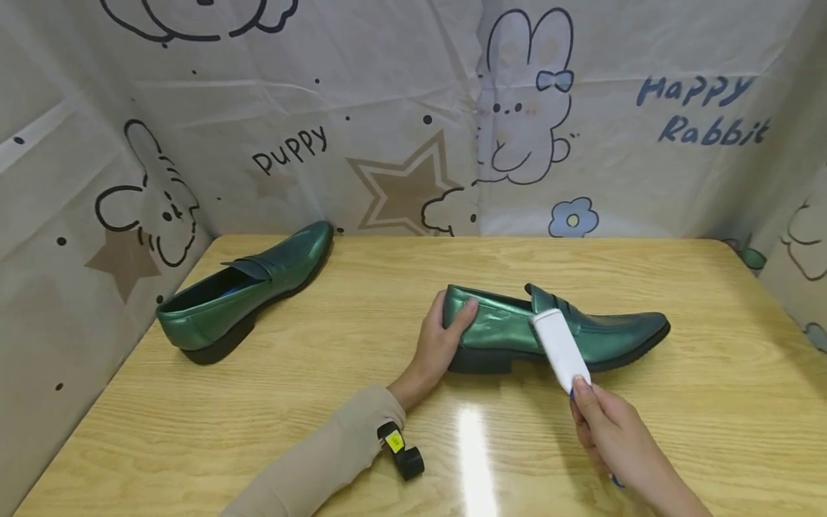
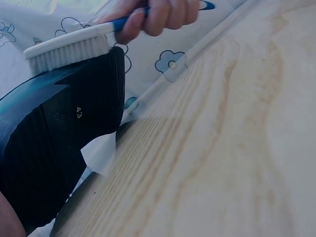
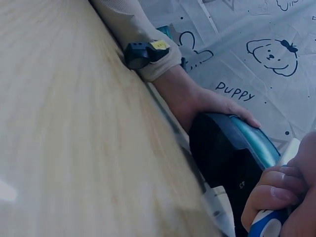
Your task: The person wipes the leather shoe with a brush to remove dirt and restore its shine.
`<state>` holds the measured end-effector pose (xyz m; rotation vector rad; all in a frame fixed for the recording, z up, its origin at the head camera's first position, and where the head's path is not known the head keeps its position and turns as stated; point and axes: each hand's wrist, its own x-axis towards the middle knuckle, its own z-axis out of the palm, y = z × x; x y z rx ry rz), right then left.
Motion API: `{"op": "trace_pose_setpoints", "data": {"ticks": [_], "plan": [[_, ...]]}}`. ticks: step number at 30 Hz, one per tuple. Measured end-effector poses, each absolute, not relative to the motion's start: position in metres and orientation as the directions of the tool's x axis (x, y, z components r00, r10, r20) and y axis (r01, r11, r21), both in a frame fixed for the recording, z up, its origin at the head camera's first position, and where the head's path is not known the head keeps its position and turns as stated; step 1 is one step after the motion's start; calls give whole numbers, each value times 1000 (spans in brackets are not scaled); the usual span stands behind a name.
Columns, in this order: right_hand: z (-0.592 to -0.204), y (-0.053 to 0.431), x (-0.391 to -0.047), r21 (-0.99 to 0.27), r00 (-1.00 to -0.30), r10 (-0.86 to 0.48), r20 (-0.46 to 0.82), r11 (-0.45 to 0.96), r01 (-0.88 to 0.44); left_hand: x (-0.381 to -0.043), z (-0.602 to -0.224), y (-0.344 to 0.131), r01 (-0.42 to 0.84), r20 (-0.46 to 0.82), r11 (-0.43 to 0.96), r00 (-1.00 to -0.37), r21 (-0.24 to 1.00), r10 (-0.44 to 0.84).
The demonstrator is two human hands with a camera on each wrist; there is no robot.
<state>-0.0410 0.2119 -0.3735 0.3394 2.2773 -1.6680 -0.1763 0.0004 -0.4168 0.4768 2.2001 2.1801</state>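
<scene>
My left hand (image 1: 441, 336) grips the heel end of a green loafer (image 1: 494, 323), thumb over its near side. The loafer's toe points right, and its dark sole, marked 43, shows in the left wrist view. In my right hand (image 1: 610, 424) is a white brush (image 1: 561, 348) with a blue-and-white handle (image 3: 266, 224). Its white bristles (image 2: 69, 55) lie against the side of the loafer in the left wrist view. A second green loafer (image 1: 258, 280) stands apart at the table's left, toe pointing to the back.
The wooden table (image 1: 362, 301) ends at a back edge against a cloth backdrop (image 1: 388, 93) printed with cartoon animals. A small black wrist camera (image 1: 403, 452) is fixed to the left sleeve (image 1: 329, 445).
</scene>
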Motion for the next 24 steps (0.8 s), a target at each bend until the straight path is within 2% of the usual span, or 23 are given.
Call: {"op": "trace_pose_setpoints", "data": {"ticks": [9, 19, 24], "plan": [[-367, 213, -61, -917, -942, -46, -331, 253, 309, -178, -417, -1, 185, 183, -10, -961, 983, 209], [-388, 237, -32, -909, -917, -131, -377, 240, 340, -178, -415, -3, 193, 186, 0, -946, 981, 264], [-390, 237, -35, -921, -926, -139, -352, 227, 316, -177, -418, -3, 203, 195, 2, -945, 979, 263]]}}
